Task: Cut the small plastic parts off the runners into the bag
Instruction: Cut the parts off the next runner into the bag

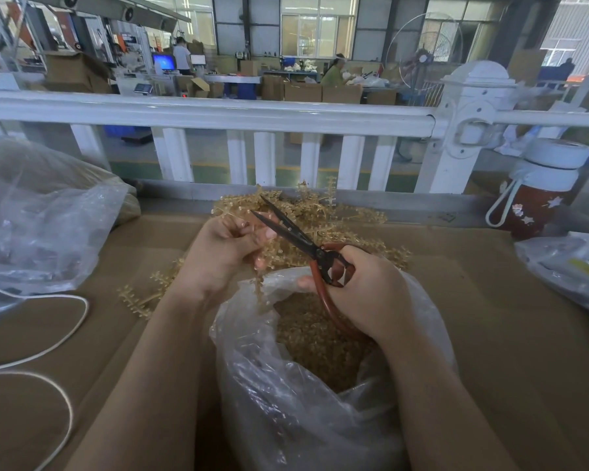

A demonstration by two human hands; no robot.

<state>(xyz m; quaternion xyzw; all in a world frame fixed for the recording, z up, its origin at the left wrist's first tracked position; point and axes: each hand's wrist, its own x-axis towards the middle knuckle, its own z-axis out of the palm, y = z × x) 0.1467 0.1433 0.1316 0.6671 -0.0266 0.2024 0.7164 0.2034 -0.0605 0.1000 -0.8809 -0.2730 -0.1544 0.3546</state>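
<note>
My left hand [225,253] grips a tan plastic runner [259,287] that hangs down over the mouth of a clear plastic bag [269,396]. The bag holds a heap of small tan cut parts [317,338]. My right hand [364,294] holds red-handled scissors [298,239]; their dark blades are parted and point up-left beside my left fingers. A pile of tan runners [323,212] lies on the cardboard behind both hands.
Brown cardboard [490,300] covers the table. A large clear bag [38,226] sits at the left, another bag [568,266] at the right. A red bottle with a white lid [541,195] stands far right. A white cord [48,348] loops at the lower left. A white railing [218,113] runs behind.
</note>
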